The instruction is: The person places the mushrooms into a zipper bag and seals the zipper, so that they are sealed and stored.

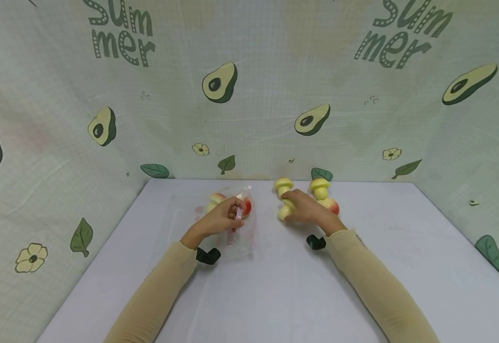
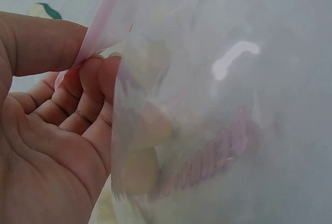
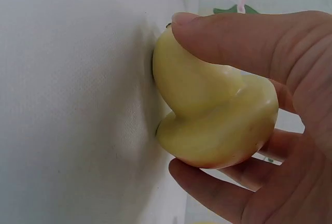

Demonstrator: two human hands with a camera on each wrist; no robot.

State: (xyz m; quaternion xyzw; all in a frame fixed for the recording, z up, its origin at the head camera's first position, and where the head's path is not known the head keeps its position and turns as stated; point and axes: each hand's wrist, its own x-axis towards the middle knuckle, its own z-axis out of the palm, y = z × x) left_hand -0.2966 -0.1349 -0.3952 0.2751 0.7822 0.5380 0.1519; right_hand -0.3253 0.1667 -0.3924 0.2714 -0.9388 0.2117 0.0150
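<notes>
With thumb and fingertips, my left hand [image 1: 221, 218] pinches the pink-edged opening of a clear plastic zip bag [image 2: 207, 22]. Inside the bag are mushroom-shaped pieces; a red one [image 1: 247, 207] and a pale yellow one with a reddish top [image 1: 217, 197] show through the film in the head view. My right hand [image 1: 302, 208] grips a yellow toy mushroom [image 3: 218, 115], its thumb on one side and fingers round the other. In the right wrist view this mushroom, tinged red at the cap, lies right at the white tabletop.
Just beyond my right hand stand two yellow mushrooms [image 1: 283, 183] [image 1: 320, 184]. A red-and-yellow one [image 1: 330, 206] lies behind the right wrist. The white table [image 1: 258, 305] meets a printed cloth backdrop [image 1: 266, 62] at its back edge.
</notes>
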